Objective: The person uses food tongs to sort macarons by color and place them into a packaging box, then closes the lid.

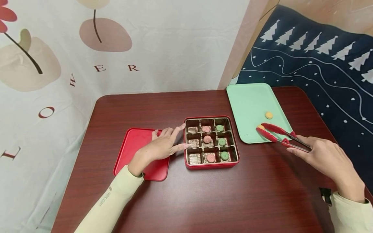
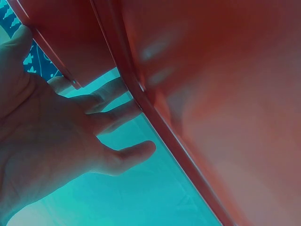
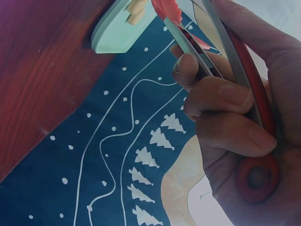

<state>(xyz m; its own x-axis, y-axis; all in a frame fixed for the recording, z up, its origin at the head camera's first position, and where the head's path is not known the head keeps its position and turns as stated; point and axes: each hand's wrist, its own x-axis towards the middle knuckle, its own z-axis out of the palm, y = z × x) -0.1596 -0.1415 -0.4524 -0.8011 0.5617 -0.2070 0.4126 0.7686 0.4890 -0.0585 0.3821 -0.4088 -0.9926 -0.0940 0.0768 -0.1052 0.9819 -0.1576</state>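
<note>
My right hand (image 1: 329, 155) grips a pair of red-tipped tongs (image 1: 268, 135). Between the tong tips, over the front of the mint tray (image 1: 247, 103), is a small yellow macaron (image 1: 261, 127). A second yellow macaron (image 1: 268, 115) lies farther back on that tray. My left hand (image 1: 158, 145) has its fingers spread, with thumb and index finger at the left rim of a red box (image 1: 211, 166). Inside the box, a brown divided insert holds pink macarons (image 1: 207, 139) down its middle column and green macarons (image 1: 222, 141) down the right one. Bare compartment bottoms show on the left.
A red lid (image 1: 134, 145) lies on the brown table (image 1: 204, 200) under my left hand and wrist. Behind the table hangs a pale printed cloth (image 1: 175, 58); a navy cloth with white trees (image 1: 309, 64) hangs at the right.
</note>
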